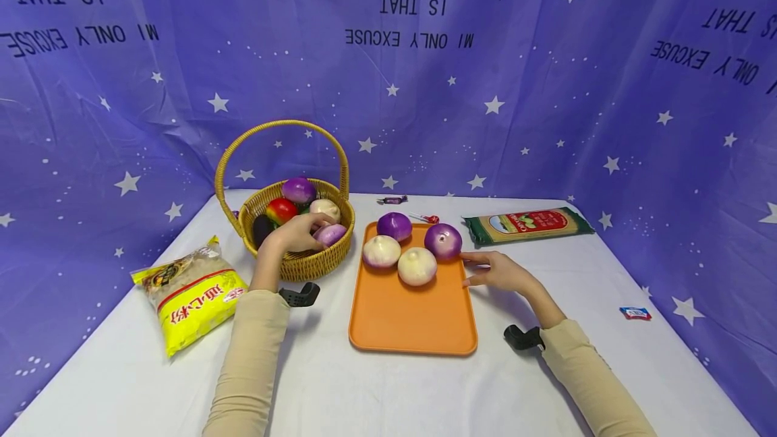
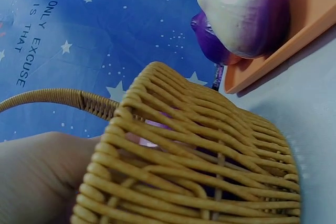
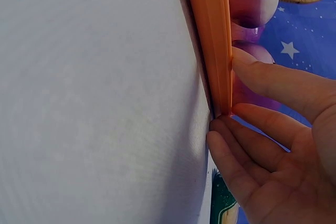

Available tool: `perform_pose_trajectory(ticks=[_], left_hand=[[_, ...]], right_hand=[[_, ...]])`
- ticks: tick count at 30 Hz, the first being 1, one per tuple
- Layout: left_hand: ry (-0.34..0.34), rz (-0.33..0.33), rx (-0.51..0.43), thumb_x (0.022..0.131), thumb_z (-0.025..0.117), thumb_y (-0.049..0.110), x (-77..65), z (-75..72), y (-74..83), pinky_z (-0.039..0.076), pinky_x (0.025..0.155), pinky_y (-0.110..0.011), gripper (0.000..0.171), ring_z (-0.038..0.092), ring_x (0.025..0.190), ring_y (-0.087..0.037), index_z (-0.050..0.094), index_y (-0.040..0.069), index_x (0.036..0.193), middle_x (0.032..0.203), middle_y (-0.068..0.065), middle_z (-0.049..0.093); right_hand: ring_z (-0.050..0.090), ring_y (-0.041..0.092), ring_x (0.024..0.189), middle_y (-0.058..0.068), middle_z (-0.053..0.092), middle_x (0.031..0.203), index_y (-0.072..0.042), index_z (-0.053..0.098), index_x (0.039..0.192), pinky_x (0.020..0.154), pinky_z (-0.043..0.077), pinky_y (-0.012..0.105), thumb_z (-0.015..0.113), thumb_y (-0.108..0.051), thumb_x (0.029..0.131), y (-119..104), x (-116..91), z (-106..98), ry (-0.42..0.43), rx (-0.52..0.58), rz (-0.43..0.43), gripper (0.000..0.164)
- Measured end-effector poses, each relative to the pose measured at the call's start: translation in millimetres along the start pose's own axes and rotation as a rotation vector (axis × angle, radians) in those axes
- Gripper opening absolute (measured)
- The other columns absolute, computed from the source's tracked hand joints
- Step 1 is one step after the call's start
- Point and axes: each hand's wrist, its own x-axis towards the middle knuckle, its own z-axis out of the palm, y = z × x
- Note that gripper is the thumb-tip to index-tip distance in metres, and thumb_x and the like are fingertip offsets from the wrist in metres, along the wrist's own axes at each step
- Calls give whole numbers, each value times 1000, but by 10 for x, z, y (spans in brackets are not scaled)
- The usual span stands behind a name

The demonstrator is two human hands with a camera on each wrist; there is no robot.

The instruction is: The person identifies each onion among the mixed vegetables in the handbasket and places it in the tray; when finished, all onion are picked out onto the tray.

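Observation:
My left hand point(image 1: 301, 232) reaches into the yellow wicker basket point(image 1: 315, 263), its fingers curled round a pale purple onion point(image 1: 330, 235). In the left wrist view the basket wall point(image 2: 199, 156) covers most of that grasp. My right hand point(image 1: 500, 271) is at the right edge of the orange tray point(image 1: 413, 322). The right wrist view shows its thumb and fingers loosely extended at the tray rim point(image 3: 215, 40). On the tray's far half sit two purple onions point(image 1: 443, 241) and two whitish onions point(image 1: 417, 266).
The basket also holds a purple onion point(image 1: 299, 190), a whitish onion point(image 1: 325, 209) and a red-yellow fruit point(image 1: 282, 210). A yellow bag point(image 1: 197, 295) lies at left. A green-ended package point(image 1: 528, 224), a lollipop point(image 1: 432, 219) and wrapped candies point(image 1: 635, 313) lie about the white table.

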Motion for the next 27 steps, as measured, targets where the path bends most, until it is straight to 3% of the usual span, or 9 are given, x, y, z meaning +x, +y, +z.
perform_pose_trajectory(ticks=[12, 19, 24, 27], left_hand=[[39, 18, -4, 80, 76, 8, -26, -40, 25, 43, 98, -50, 55, 56, 112, -36, 55, 0, 130, 119, -21, 62], [145, 33, -89, 78, 81, 19, -188, -228, 144, 46, 93, -51, 59, 58, 108, -37, 57, 8, 130, 120, -18, 61], [204, 103, -120, 77, 83, 23, -276, -351, 303, 48, 92, -45, 59, 60, 105, -30, 58, 14, 129, 116, -10, 61], [175, 162, -138, 77, 83, 26, -276, -361, 437, 50, 90, -43, 59, 58, 107, -27, 57, 15, 129, 116, -8, 61]], right_hand=[[54, 36, 120, 21, 54, 134, 2, 51, 137, 102, 40, 50, 78, -23, 82, -1, 5, -2, 0, 3, -2, 66], [54, 36, 120, 20, 55, 134, 1, 51, 137, 102, 40, 50, 77, -24, 82, -3, 6, -1, 0, -3, -3, 65], [54, 36, 120, 20, 55, 133, 2, 52, 136, 102, 41, 50, 77, -22, 82, -12, 1, -4, 1, 2, -8, 64], [54, 36, 120, 21, 55, 133, 2, 52, 136, 102, 40, 50, 77, -21, 83, -9, 0, 1, 3, 9, -12, 64]])
